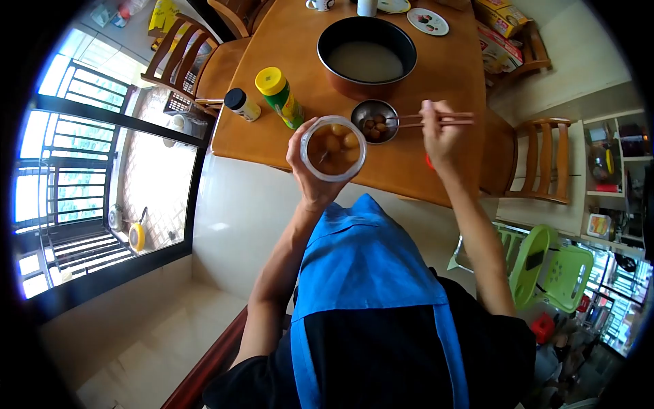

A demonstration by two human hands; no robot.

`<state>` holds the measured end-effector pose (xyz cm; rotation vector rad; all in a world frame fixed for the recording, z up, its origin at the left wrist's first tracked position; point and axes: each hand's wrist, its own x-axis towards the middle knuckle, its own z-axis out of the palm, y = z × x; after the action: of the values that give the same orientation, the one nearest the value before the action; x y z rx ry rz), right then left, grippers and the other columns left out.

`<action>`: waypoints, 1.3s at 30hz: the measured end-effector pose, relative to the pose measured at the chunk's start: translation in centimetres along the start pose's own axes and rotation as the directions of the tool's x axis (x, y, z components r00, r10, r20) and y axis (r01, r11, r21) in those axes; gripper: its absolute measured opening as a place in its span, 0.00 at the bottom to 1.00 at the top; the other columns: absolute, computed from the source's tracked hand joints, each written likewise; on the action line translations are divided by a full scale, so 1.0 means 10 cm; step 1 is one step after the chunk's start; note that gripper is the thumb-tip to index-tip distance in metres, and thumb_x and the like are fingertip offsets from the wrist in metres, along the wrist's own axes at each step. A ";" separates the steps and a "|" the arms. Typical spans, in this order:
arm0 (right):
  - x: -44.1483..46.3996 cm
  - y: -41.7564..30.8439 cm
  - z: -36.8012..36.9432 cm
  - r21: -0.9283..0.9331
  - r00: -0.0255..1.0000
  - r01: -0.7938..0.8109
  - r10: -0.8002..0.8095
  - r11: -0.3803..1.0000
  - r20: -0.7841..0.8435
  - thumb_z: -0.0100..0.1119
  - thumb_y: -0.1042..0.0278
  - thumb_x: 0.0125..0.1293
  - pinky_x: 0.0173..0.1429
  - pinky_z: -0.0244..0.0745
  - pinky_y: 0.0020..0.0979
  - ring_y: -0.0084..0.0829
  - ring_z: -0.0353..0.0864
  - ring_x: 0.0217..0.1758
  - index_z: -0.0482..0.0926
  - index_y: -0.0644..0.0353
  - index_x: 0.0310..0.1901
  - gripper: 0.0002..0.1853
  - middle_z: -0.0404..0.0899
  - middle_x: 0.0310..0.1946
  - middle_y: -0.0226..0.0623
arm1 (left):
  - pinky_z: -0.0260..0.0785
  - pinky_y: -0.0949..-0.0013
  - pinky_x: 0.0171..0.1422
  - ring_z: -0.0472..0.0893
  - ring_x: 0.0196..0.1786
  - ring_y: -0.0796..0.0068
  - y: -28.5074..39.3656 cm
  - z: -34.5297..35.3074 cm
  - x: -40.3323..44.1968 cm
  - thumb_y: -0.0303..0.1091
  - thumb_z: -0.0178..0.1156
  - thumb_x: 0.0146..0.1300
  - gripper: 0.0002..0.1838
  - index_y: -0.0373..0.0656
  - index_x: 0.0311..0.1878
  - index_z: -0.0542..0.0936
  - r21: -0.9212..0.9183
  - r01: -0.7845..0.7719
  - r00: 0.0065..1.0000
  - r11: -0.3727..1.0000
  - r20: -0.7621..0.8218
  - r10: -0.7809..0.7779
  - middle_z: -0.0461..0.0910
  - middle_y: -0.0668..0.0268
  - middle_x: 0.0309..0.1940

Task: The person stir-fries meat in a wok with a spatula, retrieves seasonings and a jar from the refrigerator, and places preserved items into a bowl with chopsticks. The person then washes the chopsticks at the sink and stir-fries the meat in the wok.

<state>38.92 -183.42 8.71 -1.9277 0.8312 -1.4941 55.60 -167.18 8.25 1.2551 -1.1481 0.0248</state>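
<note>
My left hand (310, 174) is wrapped round a clear round tub (333, 148) of brown liquid with several pale round pieces, held near the table's front edge. Just right of the tub, a small metal bowl (385, 108) holds several brown round pieces. Wooden chopsticks (456, 118) are gripped in my right hand (441, 133), their tips at the bowl's right side. Behind the bowl stands a large dark pot (332, 73) with cloudy liquid inside. A green jar with a yellow lid (281, 97) and a small black-lidded jar (242, 105) stand to the left.
The wooden table (409, 167) also bears a white plate (428, 22), a mug (319, 5) and a white cup (367, 7) at the back. Wooden chairs (545, 160) stand on both sides. Yellow boxes (503, 16) sit at the back right.
</note>
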 end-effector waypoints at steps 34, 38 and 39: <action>0.31 -1.79 -0.07 0.192 0.885 0.373 -0.410 0.908 0.218 0.56 0.74 0.66 0.23 0.59 0.22 0.19 0.65 0.19 0.75 0.66 0.29 0.08 0.70 0.20 0.32 | 0.69 0.61 0.59 0.73 0.56 0.58 0.13 0.17 0.09 0.35 0.80 0.37 0.53 0.42 0.63 0.54 0.144 -0.206 0.978 0.968 0.004 0.208 0.67 0.51 0.57; 0.29 -1.81 -0.14 0.199 0.943 0.244 -0.280 0.949 0.179 0.54 0.73 0.68 0.22 0.58 0.20 0.16 0.64 0.18 0.74 0.65 0.28 0.10 0.70 0.20 0.30 | 0.68 0.61 0.60 0.74 0.55 0.59 0.11 0.15 0.03 0.37 0.80 0.37 0.53 0.41 0.63 0.54 0.180 -0.053 0.999 0.982 -0.004 0.054 0.69 0.52 0.54; 0.29 -1.76 -0.15 0.205 0.954 0.211 -0.247 0.956 0.168 0.54 0.72 0.68 0.21 0.58 0.20 0.15 0.64 0.17 0.74 0.65 0.28 0.11 0.69 0.20 0.29 | 0.68 0.61 0.60 0.75 0.55 0.59 0.09 0.15 0.02 0.37 0.80 0.37 0.53 0.41 0.63 0.54 0.195 -0.001 1.000 0.981 0.007 -0.001 0.69 0.52 0.54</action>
<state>40.39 -174.15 24.01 -2.0404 0.3779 -1.4292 54.22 -168.04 8.80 1.4295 -1.1734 0.1357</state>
